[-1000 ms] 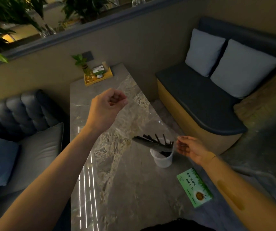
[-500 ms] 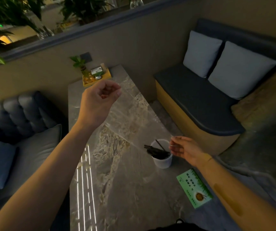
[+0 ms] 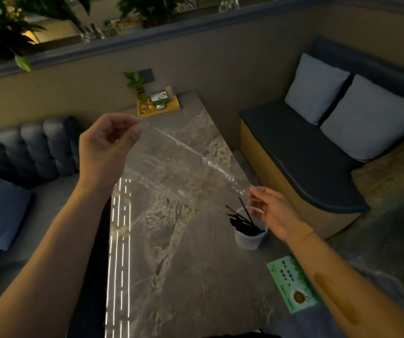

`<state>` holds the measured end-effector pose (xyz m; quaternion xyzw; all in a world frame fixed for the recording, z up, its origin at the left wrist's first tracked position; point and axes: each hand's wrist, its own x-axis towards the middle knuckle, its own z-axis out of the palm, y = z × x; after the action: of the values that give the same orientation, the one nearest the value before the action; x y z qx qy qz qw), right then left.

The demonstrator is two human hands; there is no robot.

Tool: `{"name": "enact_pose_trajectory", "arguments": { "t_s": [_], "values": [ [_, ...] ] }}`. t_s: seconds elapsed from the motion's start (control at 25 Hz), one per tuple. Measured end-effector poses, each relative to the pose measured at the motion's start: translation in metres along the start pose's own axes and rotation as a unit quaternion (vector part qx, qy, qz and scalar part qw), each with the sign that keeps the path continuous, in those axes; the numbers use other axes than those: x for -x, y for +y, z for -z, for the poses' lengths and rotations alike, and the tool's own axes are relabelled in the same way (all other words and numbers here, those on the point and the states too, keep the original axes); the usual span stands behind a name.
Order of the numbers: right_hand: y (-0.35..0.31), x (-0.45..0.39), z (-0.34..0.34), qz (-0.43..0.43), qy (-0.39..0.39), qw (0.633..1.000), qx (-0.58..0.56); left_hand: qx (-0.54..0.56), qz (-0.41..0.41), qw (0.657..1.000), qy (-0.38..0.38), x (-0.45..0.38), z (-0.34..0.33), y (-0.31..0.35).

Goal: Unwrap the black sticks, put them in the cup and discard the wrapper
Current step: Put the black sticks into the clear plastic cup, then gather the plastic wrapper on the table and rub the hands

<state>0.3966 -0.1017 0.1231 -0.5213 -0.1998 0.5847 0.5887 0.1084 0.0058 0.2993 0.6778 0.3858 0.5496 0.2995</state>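
A clear plastic wrapper stretches in the air between my two hands, above the marble table. My left hand pinches its upper end, raised over the table's left side. My right hand pinches its lower end just above the white cup. Several black sticks stand and lean inside the cup, their tips poking out to the upper left. The wrapper looks empty.
A green card lies near the table's right front edge. A yellow tray with a small plant and box sits at the far end. A dark sofa is left, a bench with grey cushions right.
The black sticks slid out of the wrapper's lower end into the cup. My left hand lifted the wrapper's upper end higher; my right hand stayed by the cup rim.
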Motion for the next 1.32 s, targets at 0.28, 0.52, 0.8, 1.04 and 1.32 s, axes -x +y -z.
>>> {"name": "enact_pose_trajectory", "arguments": {
  "t_s": [0.28,0.52,0.8,1.04,1.32],
  "values": [
    [0.015,-0.007,-0.068,0.04,-0.066,0.996,0.051,0.057,0.203,0.966,0.147,0.064,0.093,-0.08],
    [0.082,-0.01,-0.109,-0.046,-0.104,0.979,0.171,0.002,0.375,0.896,0.238,0.187,0.14,-0.172],
    [0.185,-0.003,-0.081,-0.115,-0.022,0.956,0.27,-0.026,0.507,0.834,0.219,0.306,0.15,-0.227],
    [0.235,0.004,-0.051,-0.144,0.031,0.924,0.353,-0.06,0.585,0.797,0.134,0.341,0.15,-0.249],
    [0.252,-0.005,-0.053,-0.13,0.075,0.901,0.408,-0.072,0.589,0.804,0.045,0.321,0.148,-0.269]
  ]
}}
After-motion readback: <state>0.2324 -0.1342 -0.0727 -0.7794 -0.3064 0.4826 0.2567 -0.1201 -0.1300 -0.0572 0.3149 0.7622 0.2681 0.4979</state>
